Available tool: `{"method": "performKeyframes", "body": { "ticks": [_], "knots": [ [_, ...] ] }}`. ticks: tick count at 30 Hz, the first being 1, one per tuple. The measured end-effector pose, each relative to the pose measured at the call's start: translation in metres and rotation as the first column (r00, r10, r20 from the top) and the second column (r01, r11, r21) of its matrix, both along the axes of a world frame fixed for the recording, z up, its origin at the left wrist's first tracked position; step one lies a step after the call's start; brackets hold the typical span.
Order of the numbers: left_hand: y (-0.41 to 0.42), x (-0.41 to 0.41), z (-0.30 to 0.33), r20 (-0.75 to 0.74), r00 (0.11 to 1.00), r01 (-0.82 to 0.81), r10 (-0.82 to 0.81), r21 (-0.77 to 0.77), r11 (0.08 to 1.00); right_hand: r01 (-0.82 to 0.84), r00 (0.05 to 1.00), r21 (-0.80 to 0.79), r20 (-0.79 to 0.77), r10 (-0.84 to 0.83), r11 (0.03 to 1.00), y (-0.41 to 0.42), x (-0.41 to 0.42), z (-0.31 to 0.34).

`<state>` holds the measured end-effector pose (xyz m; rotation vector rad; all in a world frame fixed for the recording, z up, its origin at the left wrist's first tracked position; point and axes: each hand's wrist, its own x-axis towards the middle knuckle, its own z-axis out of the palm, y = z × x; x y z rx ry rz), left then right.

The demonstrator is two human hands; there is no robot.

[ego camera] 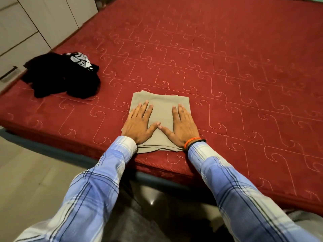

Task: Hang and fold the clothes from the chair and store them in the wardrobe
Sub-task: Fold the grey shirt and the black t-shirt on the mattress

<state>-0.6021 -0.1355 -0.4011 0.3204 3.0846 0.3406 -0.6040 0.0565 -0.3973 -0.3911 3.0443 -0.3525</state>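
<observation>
A folded khaki garment (pixel 161 102) lies as a neat rectangle near the front edge of the red quilted mattress (pixel 218 67). My left hand (pixel 139 123) lies flat on its left half with the fingers straight and spread. My right hand (pixel 183 127) presses flat on its right half, and the two thumb tips nearly touch in the middle. A crumpled black garment with a white print (pixel 64 75) sits in a heap at the mattress's left edge, apart from both hands.
White wardrobe doors and drawers (pixel 35 23) stand beyond the mattress's left side. The bed frame's dark edge (pixel 70 154) runs along the front, with pale floor tiles (pixel 31 180) below it on the left.
</observation>
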Motion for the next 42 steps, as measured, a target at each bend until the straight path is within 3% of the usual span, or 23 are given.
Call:
{"method": "performKeyframes", "body": {
  "ticks": [5,8,10,12,14,19,22,27,37,39,42],
  "knots": [
    [-0.006,0.028,0.002,-0.015,1.000,-0.023,0.024,0.031,0.999,-0.067,0.993,0.019,-0.092,0.068,0.998,0.003,0.018,-0.002],
    [-0.011,0.042,0.002,-0.018,1.000,-0.004,0.007,0.132,0.991,-0.319,0.901,0.025,-0.302,0.311,0.947,0.000,0.029,0.002],
    [-0.015,0.051,0.004,-0.099,0.995,0.035,-0.012,0.231,0.972,-0.434,0.838,0.005,-0.364,0.406,0.901,-0.005,0.037,0.003],
    [-0.019,0.058,0.005,-0.207,0.978,0.050,0.006,0.266,0.963,-0.424,0.879,-0.076,-0.276,0.389,0.903,-0.009,0.046,0.011],
    [-0.024,0.066,0.008,-0.225,0.974,0.054,0.012,0.285,0.957,-0.368,0.919,-0.132,-0.200,0.339,0.921,-0.008,0.050,0.017],
    [-0.037,0.078,0.017,-0.011,0.996,0.087,-0.087,0.272,0.958,-0.457,0.881,0.052,-0.109,0.459,0.888,-0.007,0.052,0.022],
    [-0.038,0.081,0.019,0.023,0.994,0.099,-0.107,0.227,0.969,-0.408,0.900,0.086,-0.125,0.416,0.909,-0.013,0.052,0.023],
    [-0.034,0.080,0.029,-0.146,0.988,0.073,-0.045,0.194,0.978,-0.255,0.965,-0.026,-0.074,0.253,0.967,-0.020,0.049,0.039],
    [-0.020,0.077,0.055,-0.308,0.928,-0.079,0.211,0.390,0.918,-0.138,0.978,-0.050,-0.161,0.128,0.989,-0.052,0.051,0.052],
    [-0.017,0.079,0.052,-0.278,0.892,-0.191,0.356,0.482,0.855,-0.024,0.993,-0.194,-0.118,0.001,0.981,-0.050,0.044,0.060],
    [-0.015,0.079,0.046,-0.063,0.823,-0.410,0.565,0.623,0.666,0.042,0.993,-0.434,-0.079,-0.085,0.900,-0.037,0.036,0.079]
  ]
}}
